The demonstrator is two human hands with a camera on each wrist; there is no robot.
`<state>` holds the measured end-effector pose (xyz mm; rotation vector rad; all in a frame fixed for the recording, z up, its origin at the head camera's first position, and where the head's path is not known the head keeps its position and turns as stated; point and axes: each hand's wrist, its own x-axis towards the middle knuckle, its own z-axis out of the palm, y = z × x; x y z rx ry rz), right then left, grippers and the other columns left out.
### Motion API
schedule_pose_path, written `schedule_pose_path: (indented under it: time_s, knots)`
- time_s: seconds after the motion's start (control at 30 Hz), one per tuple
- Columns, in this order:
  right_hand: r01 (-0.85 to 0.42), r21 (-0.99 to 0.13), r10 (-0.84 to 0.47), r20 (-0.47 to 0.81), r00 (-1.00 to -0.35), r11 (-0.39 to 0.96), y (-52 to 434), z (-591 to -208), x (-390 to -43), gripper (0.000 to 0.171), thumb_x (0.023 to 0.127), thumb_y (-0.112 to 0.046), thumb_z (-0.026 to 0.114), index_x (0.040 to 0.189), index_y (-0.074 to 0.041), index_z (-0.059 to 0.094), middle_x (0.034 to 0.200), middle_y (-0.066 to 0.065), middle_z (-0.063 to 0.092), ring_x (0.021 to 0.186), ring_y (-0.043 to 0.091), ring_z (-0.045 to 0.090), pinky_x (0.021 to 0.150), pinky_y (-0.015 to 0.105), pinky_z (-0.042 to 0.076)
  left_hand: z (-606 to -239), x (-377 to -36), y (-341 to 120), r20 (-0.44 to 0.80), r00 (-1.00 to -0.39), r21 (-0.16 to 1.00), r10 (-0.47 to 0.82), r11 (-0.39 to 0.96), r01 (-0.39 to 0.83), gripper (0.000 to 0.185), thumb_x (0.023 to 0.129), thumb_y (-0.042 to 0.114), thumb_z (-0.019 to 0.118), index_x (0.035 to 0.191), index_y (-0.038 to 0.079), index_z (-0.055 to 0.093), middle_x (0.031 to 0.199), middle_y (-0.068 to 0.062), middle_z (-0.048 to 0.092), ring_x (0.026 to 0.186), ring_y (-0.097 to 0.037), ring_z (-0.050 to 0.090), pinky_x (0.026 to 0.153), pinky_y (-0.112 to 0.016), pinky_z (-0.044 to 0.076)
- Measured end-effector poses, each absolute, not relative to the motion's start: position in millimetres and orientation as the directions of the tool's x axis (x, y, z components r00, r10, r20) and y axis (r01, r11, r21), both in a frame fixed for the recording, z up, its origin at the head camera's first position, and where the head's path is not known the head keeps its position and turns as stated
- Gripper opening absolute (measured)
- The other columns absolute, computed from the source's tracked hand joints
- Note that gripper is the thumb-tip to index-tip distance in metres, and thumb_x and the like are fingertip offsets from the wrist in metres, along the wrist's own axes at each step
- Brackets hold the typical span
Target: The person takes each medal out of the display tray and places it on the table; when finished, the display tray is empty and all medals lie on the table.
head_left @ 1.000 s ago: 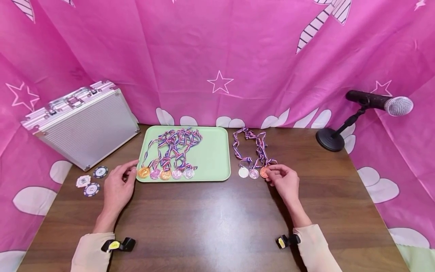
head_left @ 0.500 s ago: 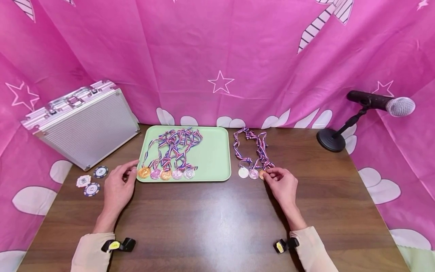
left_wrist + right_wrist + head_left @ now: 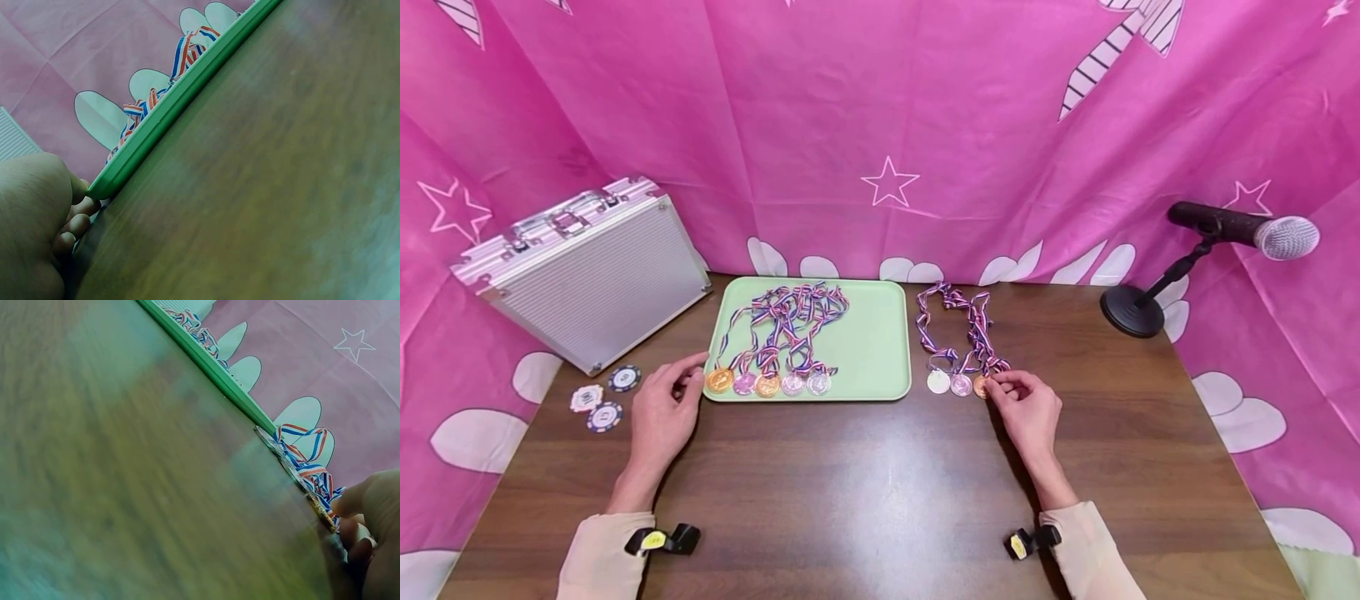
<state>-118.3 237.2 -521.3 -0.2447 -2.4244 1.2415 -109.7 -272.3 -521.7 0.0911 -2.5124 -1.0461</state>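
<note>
One bronze medal lies touching the right hand's fingers.

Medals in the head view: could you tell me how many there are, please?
8: five in a row on the tray, three on the table right of it, the rightmost at the right hand.

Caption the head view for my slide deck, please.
Right hand touches a bronze medal beside the green tray.

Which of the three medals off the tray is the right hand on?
The bronze medal, rightmost of the three on the table. The right hand touches it with its fingers; the white and pink ones lie untouched to its left.
</note>
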Motion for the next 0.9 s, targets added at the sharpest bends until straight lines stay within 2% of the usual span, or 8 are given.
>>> schedule_pose_path:
  time_s: [0.3, 0.57, 0.77, 0.9]
  knots:
    - [-0.121, -0.862, 0.342, 0.32, -0.884, 0.493, 229, -522, -115, 0.007, 0.089, -0.003, 0.088, 0.093, 0.001, 0.084, 0.078, 0.013, 0.073, 0.062, -0.004, 0.058, 0.058, 0.01, 0.044, -521, -110, -273, 0.336, -0.918, 0.693, -0.21, 0.715, 0.09, 0.029, 0.109, 0.01, 0.065, 0.135, 0.004, 0.078, 0.103, -0.017, 0.071, 0.093, -0.024, 0.055, 0.081, -0.035, 0.037]
    - [-0.253, -0.871, 0.372, 0.42, -0.828, 0.42, 202, -519, -104, 0.01, 0.086, 0.008, 0.089, 0.092, 0.003, 0.083, 0.077, 0.015, 0.069, 0.063, -0.003, 0.055, 0.058, 0.009, 0.042, -523, -110, -273, 0.342, -0.917, 0.692, -0.206, 0.715, 0.098, 0.029, 0.109, 0.009, 0.065, 0.135, 0.004, 0.078, 0.102, -0.017, 0.071, 0.093, -0.024, 0.055, 0.082, -0.034, 0.038]
    - [-0.383, -0.843, 0.278, 0.498, -0.822, 0.378, 167, -504, -91, 0.014, 0.082, 0.022, 0.083, 0.089, 0.011, 0.078, 0.079, 0.024, 0.069, 0.062, 0.004, 0.055, 0.057, 0.01, 0.042, -523, -110, -273, 0.34, -0.918, 0.694, -0.205, 0.713, 0.098, 0.029, 0.11, 0.01, 0.065, 0.135, 0.004, 0.078, 0.103, -0.018, 0.071, 0.093, -0.024, 0.056, 0.081, -0.034, 0.038]
    - [-0.426, -0.823, 0.207, 0.523, -0.827, 0.376, 149, -509, -90, 0.017, 0.08, 0.021, 0.086, 0.089, 0.007, 0.079, 0.08, 0.019, 0.071, 0.065, 0.005, 0.056, 0.058, 0.011, 0.044, -523, -110, -273, 0.338, -0.918, 0.695, -0.207, 0.712, 0.096, 0.029, 0.109, 0.009, 0.065, 0.135, 0.004, 0.078, 0.103, -0.018, 0.071, 0.093, -0.024, 0.056, 0.081, -0.034, 0.038]
